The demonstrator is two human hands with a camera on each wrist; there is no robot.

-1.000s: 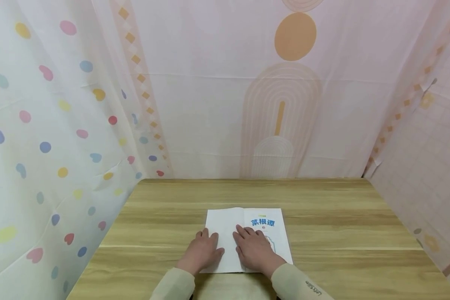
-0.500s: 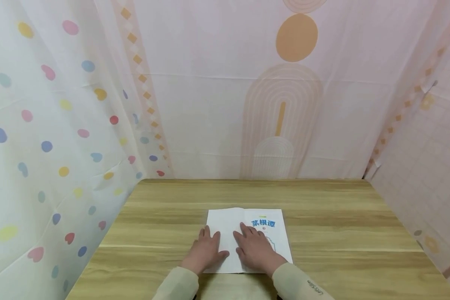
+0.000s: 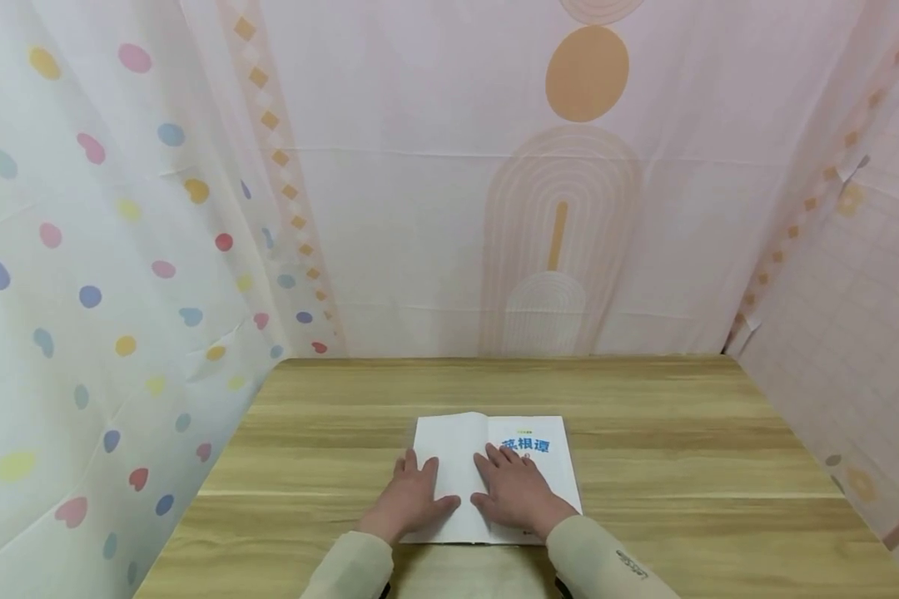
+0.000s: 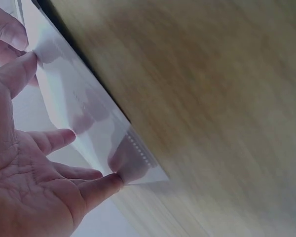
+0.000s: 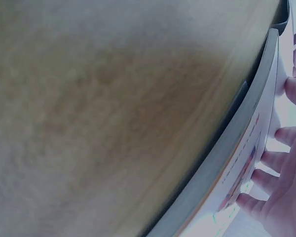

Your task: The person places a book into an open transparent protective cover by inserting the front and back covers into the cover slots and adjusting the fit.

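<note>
An open book (image 3: pixel 453 437) lies on the wooden table in the head view. Its left page is white, and the right page carries a blue Chinese title (image 3: pixel 535 446). My left hand (image 3: pixel 417 497) rests on the left page, fingers spread and thumb pointing toward the fold. On the right page, beside the fold, my right hand (image 3: pixel 520 492) lies with extended fingers, covering part of the title and the print below. Fingertips of the left hand (image 4: pixel 44 182) touch the glossy page in the left wrist view. The right wrist view shows the thick page block (image 5: pixel 237 131) under the right hand (image 5: pixel 286 182).
The wooden table (image 3: pixel 667 449) extends around the book on every side. Behind it hangs a pale curtain (image 3: pixel 412 233) with arch patterns. A dotted curtain (image 3: pixel 120 399) borders the left, and a checked one (image 3: pixel 846 333) the right.
My left hand has slid slightly right over its page. My right hand has shifted a little right and up, now covering part of the title. The book stays open in place.
</note>
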